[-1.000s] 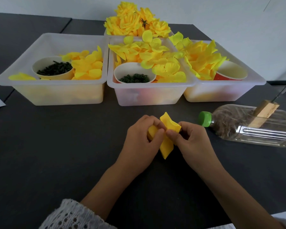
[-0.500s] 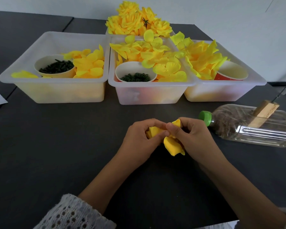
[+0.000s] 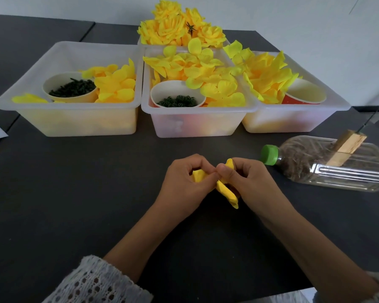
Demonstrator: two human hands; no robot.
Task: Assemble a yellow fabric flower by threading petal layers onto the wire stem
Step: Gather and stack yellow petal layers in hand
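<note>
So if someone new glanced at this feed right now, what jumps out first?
Bright yellow petals heaped in three clear bins across the back, with finished flowers behind them. At centre, the left hand and right hand pinch a yellow petal piece together. A green-capped bottle lies at right.

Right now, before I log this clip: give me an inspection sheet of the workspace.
Surface: dark table, white paper at its left edge.
Job's things: yellow petal piece pinched between both hands; no wire stem visible in them.
Clutter: three clear bins of loose yellow petals, paper cups holding dark green parts, finished flowers behind, green-capped plastic bottle lying on its side with a wooden block.
Hands: left hand and right hand both grip the petal piece.
Cables: nothing seen.
Surroundings: white wall.
</note>
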